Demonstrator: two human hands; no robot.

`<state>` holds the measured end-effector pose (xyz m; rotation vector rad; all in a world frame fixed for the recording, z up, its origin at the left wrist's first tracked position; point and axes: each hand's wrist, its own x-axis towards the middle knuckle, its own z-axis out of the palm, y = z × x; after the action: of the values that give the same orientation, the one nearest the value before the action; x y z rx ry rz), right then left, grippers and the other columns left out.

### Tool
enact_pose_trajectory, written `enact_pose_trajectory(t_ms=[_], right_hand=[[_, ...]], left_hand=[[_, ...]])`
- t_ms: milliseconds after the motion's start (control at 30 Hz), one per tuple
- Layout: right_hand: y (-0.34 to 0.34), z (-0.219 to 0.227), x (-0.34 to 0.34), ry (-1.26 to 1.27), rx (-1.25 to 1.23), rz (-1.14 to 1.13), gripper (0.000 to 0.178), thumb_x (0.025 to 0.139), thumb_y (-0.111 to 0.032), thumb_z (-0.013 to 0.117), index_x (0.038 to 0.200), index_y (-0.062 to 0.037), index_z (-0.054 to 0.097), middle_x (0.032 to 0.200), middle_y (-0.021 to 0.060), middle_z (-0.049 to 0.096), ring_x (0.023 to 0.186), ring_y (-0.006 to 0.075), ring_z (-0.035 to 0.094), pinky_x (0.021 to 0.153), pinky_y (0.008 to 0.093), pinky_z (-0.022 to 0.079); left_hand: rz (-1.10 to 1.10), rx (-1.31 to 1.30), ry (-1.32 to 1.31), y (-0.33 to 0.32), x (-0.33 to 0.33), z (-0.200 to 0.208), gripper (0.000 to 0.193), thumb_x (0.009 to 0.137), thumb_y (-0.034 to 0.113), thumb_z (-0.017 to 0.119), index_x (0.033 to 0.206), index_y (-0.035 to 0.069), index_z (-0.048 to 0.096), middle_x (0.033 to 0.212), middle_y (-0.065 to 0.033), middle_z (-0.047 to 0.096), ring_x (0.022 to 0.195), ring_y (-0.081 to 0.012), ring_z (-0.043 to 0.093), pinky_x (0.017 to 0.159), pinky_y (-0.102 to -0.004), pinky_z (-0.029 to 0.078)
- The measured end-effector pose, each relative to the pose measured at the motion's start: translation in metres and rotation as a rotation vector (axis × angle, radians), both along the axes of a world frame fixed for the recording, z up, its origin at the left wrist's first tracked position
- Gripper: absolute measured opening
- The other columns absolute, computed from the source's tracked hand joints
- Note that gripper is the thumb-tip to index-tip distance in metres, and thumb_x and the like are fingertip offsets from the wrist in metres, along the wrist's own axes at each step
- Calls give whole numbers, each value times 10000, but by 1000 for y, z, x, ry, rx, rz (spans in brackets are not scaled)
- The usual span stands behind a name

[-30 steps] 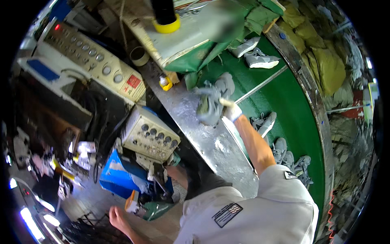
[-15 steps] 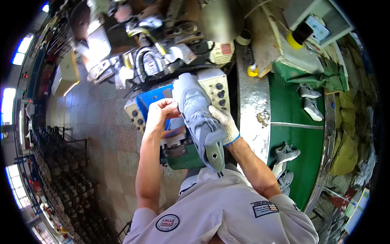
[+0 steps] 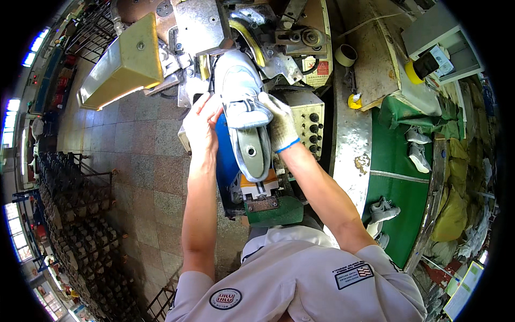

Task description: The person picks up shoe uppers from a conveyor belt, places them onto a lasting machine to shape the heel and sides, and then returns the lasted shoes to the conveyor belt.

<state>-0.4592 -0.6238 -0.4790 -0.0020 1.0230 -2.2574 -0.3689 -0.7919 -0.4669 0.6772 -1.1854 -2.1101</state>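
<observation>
A pale grey shoe upper (image 3: 236,80), fitted on a greenish last (image 3: 249,140) with a round hole in it, lies between my hands. Its toe reaches in among the metal parts of a machine (image 3: 199,24), beside a yellow-edged curved band (image 3: 245,40). My bare left hand (image 3: 203,122) is closed at the shoe's left side, fingertips against its edge. On the other side my right hand (image 3: 281,123), in a white knit glove with a blue cuff, grips the shoe near its tongue. The right fingertips are partly hidden.
A cream-coloured lamp housing (image 3: 126,64) juts out at the upper left. Control knobs line a box (image 3: 306,121) right of the shoe. Further right, a green conveyor belt (image 3: 397,188) carries several grey shoes (image 3: 383,209) beside a metal ledge (image 3: 351,150). Dark racks (image 3: 75,214) stand left.
Both hands have carried the shoe forward, bringing its toe from in front of the machine to between its metal parts. My view has shifted, and the lamp housing now shows larger.
</observation>
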Motion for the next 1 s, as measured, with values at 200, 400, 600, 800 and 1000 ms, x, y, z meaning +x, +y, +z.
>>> enact_pose_trajectory(t_ms=[200, 400, 600, 800, 1000], right_hand=[[-12, -4, 11, -66, -1, -63, 335, 965, -241, 690, 1162, 30, 680, 1050, 67, 690, 927, 152, 640, 848, 311, 520], [-20, -3, 18, -25, 54, -122, 357, 956, -259, 706, 1150, 41, 686, 1040, 67, 697, 917, 144, 640, 839, 310, 524], [-23, -23, 18, 32, 148, -157, 397, 966, -262, 698, 1182, 71, 677, 1067, 94, 705, 917, 151, 652, 824, 302, 536], [-27, -43, 7, 73, 171, -149, 315, 972, -250, 686, 1081, 43, 716, 972, 55, 700, 825, 117, 622, 732, 279, 522], [-12, -41, 16, 154, 314, -191, 311, 1006, -294, 649, 1127, -14, 711, 981, 28, 694, 862, 91, 630, 765, 255, 511]], left_hand=[[-201, 310, -205, 43, 11, -15, 550, 1042, 464, 524, 1298, -14, 611, 1179, -108, 686, 1036, -182, 664, 891, -333, 540], [-289, 411, -89, 33, 11, -46, 347, 1057, 320, 496, 1275, 61, 570, 1100, -88, 668, 972, -207, 664, 879, -376, 561], [-286, 158, -152, 30, 8, -72, 652, 1068, 552, 390, 1163, -22, 685, 1036, -80, 730, 907, -148, 683, 831, -309, 546], [-286, -75, -189, 29, 7, -82, 678, 1087, 528, 333, 1112, -36, 708, 983, -101, 745, 890, -145, 680, 811, -297, 531], [-234, -404, -392, 26, 24, -81, 617, 1093, 494, 360, 1080, -20, 700, 852, -51, 679, 793, -130, 609, 782, -270, 504]])
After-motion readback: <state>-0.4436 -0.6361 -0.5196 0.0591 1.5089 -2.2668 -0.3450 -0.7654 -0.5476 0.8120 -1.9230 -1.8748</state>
